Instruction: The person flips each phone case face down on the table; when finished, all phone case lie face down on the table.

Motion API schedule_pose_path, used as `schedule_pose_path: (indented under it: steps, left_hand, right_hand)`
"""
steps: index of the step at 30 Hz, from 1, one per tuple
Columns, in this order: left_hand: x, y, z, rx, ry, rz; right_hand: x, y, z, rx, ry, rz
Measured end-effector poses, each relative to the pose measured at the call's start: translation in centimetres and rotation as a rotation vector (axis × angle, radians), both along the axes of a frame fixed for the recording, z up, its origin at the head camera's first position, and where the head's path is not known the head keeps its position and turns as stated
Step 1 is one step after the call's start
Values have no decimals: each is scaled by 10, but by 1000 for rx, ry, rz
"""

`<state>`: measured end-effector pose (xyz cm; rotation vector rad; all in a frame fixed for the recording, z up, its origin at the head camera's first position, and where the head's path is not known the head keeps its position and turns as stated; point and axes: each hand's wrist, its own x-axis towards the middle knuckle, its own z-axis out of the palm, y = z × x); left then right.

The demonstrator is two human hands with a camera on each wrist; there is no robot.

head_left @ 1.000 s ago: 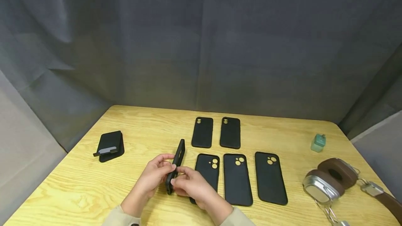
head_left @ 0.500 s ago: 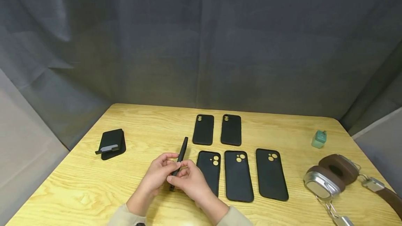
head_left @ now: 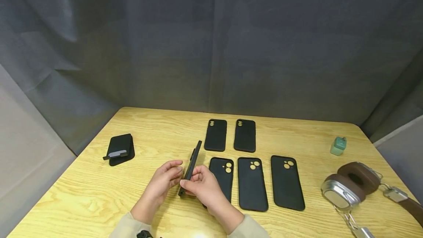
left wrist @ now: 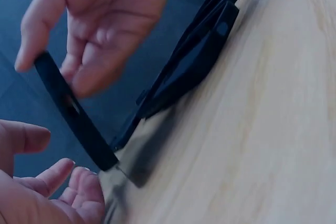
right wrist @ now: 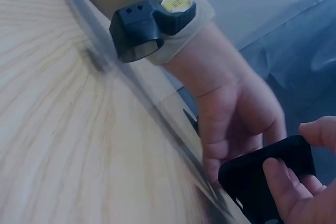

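A black phone case [head_left: 195, 159], seen nearly edge-on in the head view, stands tilted above the table. My right hand [head_left: 206, 186] pinches it near its lower end, thumb on one side and fingers on the other. To the left of the case is my left hand [head_left: 162, 180], its fingers loosely bent and holding nothing. The left wrist view shows a gap between that hand [left wrist: 39, 182] and the case [left wrist: 76, 114]. Right of my hands lie three black phone cases [head_left: 252, 184] in a row, the nearest partly hidden by my right hand. Two more cases [head_left: 215, 135] lie behind them.
On the left of the wooden table [head_left: 158, 127] is a black folding holder [head_left: 119, 148] with a grey strip. Brown and silver headphones [head_left: 350, 184] lie at the right, with a small green container [head_left: 338, 146] behind them. A dark curtain [head_left: 211, 47] hangs at the back.
Both hands held the phone case before; my left hand has let go and drawn slightly left. The case has turned and now leans to the right in my right hand.
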<state>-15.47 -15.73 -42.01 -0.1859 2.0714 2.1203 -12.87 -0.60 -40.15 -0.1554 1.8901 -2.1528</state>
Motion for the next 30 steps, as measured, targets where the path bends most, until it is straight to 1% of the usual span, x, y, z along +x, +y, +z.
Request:
schedule_pose_path:
  steps: [5,7,9,11,14,19,21,23,25,30]
  left_hand:
    - [-1,-5,-5,38,-50,-98]
    - [-1,-6,-6,49,-56,-140]
    - [-2,-7,-6,54,-54,-164]
    - [-2,-8,-7,54,-45,-169]
    - [-3,-11,-7,54,-23,-140]
    - [-5,-18,-4,82,-3,-21]
    - [-5,-22,-1,78,-1,24]
    - [-5,-24,1,62,2,53]
    - [-5,-25,4,40,12,71]
    - [-4,-26,7,-33,52,80]
  right_hand:
    - [0,0,2,-19,7,5]
    - [0,-1,3,-26,7,3]
    - [0,0,4,-39,3,4]
    - [1,1,5,-50,-5,12]
    - [1,5,6,-43,-17,30]
    - [0,11,3,0,-3,51]
    - [-1,11,0,13,1,53]
    - [0,11,-3,27,-4,50]
    - [0,9,-4,43,-13,45]
    - [0,6,-8,98,-28,24]
